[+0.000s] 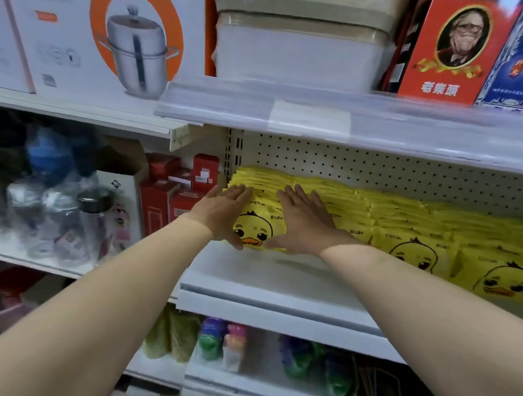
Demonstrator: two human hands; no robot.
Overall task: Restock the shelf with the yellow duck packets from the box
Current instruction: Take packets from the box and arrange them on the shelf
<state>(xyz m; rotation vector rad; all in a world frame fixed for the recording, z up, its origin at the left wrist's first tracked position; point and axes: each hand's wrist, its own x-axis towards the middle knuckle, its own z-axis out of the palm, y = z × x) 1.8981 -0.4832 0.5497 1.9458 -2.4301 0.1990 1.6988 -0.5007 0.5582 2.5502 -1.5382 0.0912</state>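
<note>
Looking down from the head view, the white metal shelf (280,283) already carries rows of flat yellow duck-face packets (419,224) against its pegboard back. The left hand (223,214) and right hand (301,221) lie flat with fingers straight, pressing the leftmost stack (257,228) between them. Bare shelf shows in front. The box is out of sight, so I cannot tell how much remains.

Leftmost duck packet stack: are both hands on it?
Yes, the left hand and right hand both lie flat on the duck packet stack, fingers straight.
</note>
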